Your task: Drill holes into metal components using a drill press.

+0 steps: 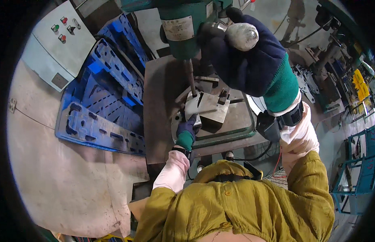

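A green drill press [183, 40] stands before me, and its drill bit [191, 80] reaches down to a light metal bracket [194, 105]. The bracket lies in a steel fixture [215, 114] on the machine's base. My left hand [185, 128], in a dark glove with a green cuff, is closed on the bracket's near end. Up at the right of the drill head, my right hand [250, 64], gloved the same way, wraps round the feed handle [243, 37]. The handle's knob looks covered in clear wrapping. The glove hides part of the lever behind it.
Blue plastic pallets [102, 129] stand at the left, below a pale control box [62, 44] with red and green buttons. The worktable [155, 101] carries the drill's green-edged base. At right, flat metal parts [306, 82] lie near a blue metal rack [358, 165].
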